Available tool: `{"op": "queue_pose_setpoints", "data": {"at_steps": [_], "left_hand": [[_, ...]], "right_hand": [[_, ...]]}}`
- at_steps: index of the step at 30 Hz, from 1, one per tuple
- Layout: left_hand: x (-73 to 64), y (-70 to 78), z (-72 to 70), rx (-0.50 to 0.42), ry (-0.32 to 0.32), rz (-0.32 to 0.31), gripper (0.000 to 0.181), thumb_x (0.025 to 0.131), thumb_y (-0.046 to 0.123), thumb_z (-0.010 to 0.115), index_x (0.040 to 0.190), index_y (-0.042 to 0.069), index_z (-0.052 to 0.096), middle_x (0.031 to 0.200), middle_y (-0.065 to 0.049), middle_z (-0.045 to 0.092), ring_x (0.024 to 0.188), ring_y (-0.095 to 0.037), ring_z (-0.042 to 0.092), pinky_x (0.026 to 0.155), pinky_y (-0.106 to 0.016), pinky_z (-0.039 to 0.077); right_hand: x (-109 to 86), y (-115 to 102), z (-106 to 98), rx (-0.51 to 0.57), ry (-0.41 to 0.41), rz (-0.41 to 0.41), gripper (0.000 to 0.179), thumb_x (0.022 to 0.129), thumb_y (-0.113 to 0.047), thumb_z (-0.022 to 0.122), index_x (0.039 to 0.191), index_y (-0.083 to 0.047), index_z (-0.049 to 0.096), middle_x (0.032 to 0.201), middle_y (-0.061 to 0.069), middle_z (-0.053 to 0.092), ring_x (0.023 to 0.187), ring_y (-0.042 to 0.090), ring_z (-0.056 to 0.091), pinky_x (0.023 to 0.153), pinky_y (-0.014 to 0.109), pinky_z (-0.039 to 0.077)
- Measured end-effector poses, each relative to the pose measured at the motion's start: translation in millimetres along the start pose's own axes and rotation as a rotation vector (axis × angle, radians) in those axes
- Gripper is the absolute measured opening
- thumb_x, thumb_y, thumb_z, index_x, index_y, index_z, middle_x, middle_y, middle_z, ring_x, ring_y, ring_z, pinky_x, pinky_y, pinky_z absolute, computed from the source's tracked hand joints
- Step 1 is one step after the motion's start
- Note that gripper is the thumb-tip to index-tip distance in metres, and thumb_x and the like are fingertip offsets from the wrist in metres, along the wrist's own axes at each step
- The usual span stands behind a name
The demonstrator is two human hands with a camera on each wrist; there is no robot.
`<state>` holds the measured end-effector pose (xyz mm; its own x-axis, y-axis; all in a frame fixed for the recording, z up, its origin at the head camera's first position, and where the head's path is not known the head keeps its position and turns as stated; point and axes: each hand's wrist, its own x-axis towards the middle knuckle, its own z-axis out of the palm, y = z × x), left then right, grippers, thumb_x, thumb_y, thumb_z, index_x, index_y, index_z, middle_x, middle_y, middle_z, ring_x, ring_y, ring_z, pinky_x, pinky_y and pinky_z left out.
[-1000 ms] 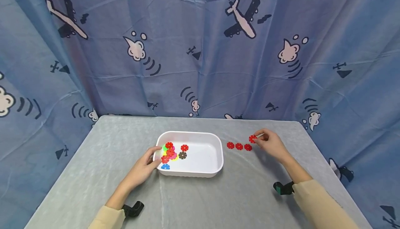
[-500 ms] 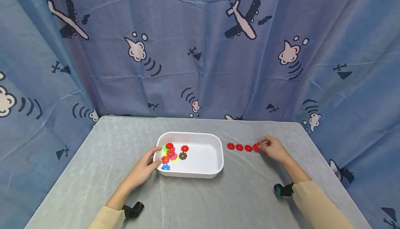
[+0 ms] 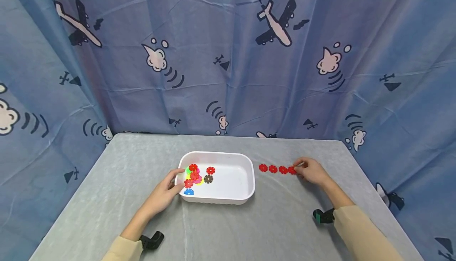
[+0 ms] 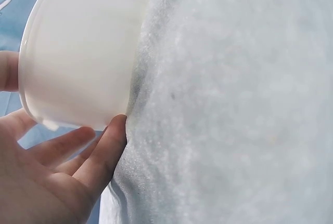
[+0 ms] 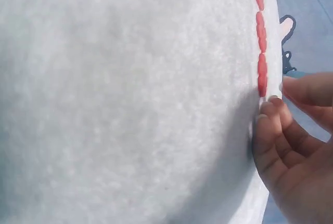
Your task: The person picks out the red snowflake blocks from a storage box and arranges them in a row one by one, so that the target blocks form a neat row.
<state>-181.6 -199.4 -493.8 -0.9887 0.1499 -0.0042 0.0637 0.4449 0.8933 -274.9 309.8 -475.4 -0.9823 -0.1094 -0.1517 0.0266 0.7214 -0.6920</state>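
At the left end of a white plastic tray [image 3: 229, 180], my left hand [image 3: 164, 189] grips the rim. The left wrist view has its thumb over the edge and its fingers [image 4: 104, 154] curled below the tray's outer wall [image 4: 86, 63]. To the right of the tray, my right hand [image 3: 310, 171] pinches the right edge of a red notched plastic disc [image 3: 291, 170] at the end of a row. The row's other red discs [image 3: 272, 169] lie flat to its left. Seen edge-on in the right wrist view, the end disc [image 5: 261, 73] meets my fingertips [image 5: 266, 109].
Inside the tray's left half lie more notched discs: several red ones [image 3: 210, 170], a brown one [image 3: 208, 179], a blue one [image 3: 189, 192], plus green, yellow and pink. A pale cloth covers the table [image 3: 228, 233]. A blue printed curtain [image 3: 199, 55] hangs behind it.
My right hand has brought the fourth red disc down from above the row to its right end, and its fingers stay there. The left hand keeps its place on the tray.
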Motion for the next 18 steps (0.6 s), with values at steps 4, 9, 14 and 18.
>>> {"op": "queue_pose_setpoints", "data": {"at_steps": [4,9,14,18], "left_hand": [[0.3,0.4,-0.1,0.0,0.002,-0.002,0.046,0.104,0.018,0.058,0.148,0.013,0.047,0.156,-0.021,0.04,0.137,-0.045,0.046,0.11,-0.059,0.038],[0.0,1.7,-0.7,0.014,0.01,-0.006,0.045,0.104,0.018,0.058,0.148,0.014,0.047,0.156,-0.021,0.04,0.138,-0.045,0.044,0.111,-0.059,0.037],[-0.4,1.7,-0.6,0.013,0.008,-0.007,0.045,0.104,0.018,0.058,0.147,0.014,0.048,0.157,-0.021,0.039,0.14,-0.045,0.042,0.112,-0.059,0.036],[0.1,1.3,-0.1,0.006,0.005,-0.005,0.045,0.104,0.018,0.058,0.148,0.014,0.047,0.157,-0.02,0.039,0.141,-0.045,0.041,0.112,-0.059,0.035]], "right_hand": [[-1.7,-8.5,-2.2,-0.045,0.04,-0.041,0.025,0.101,-0.012,0.059,0.118,0.006,0.063,0.093,0.014,0.064,0.069,0.022,0.059,0.061,0.034,0.053],[-5.2,-32.1,-2.5,-0.084,0.071,-0.126,0.024,0.1,-0.014,0.062,0.115,0.004,0.066,0.091,0.011,0.066,0.072,0.022,0.059,0.063,0.035,0.05],[-11.0,-63.9,2.1,-0.068,0.076,-0.178,0.022,0.1,-0.015,0.063,0.114,0.0,0.068,0.094,0.01,0.066,0.078,0.022,0.057,0.065,0.035,0.05],[-13.5,-88.9,11.2,-0.061,0.081,-0.22,0.019,0.1,-0.015,0.063,0.113,-0.002,0.068,0.092,0.009,0.064,0.077,0.022,0.055,0.064,0.034,0.05]]}}
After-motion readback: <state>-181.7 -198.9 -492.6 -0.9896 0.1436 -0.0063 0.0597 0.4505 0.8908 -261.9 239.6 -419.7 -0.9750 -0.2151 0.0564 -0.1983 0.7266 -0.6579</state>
